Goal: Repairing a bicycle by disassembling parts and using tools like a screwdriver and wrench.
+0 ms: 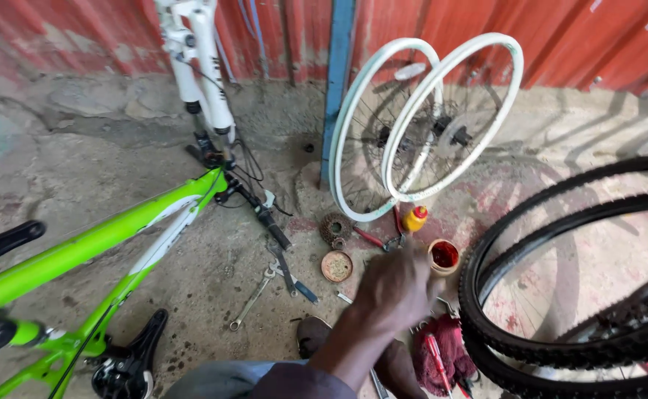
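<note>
One hand [398, 288] is reaching out low over the concrete floor [117, 170], its back turned to the camera and blurred, so I cannot tell whether the fingers are closed on anything or spread; which hand it is I cannot tell either, and no second hand is showing. It is hovering just beside a small round tub of red grease [443, 256], which is sitting on the floor at the foot of two white wheel rims [420, 118] leaning against the red metal wall [486, 37].

Taking that tub as the marker: just to its left a yellow bottle with a red cap [415, 219] is standing, with red-handled pliers [374, 239] lying beside it. Further left a toothed gear cluster [335, 227] and a rusty round lid [336, 266] are lying near each other. Beyond them a spanner [252, 298] is resting on the floor, and well to the left a bright green bicycle frame [95, 251] is lying upside down with its white fork [205, 66] pointing toward the wall. Below the tub a red rag [453, 347] is bunched with a red-handled screwdriver [436, 358] on it. To the right two black tyres [516, 295] are curving close by.
</note>
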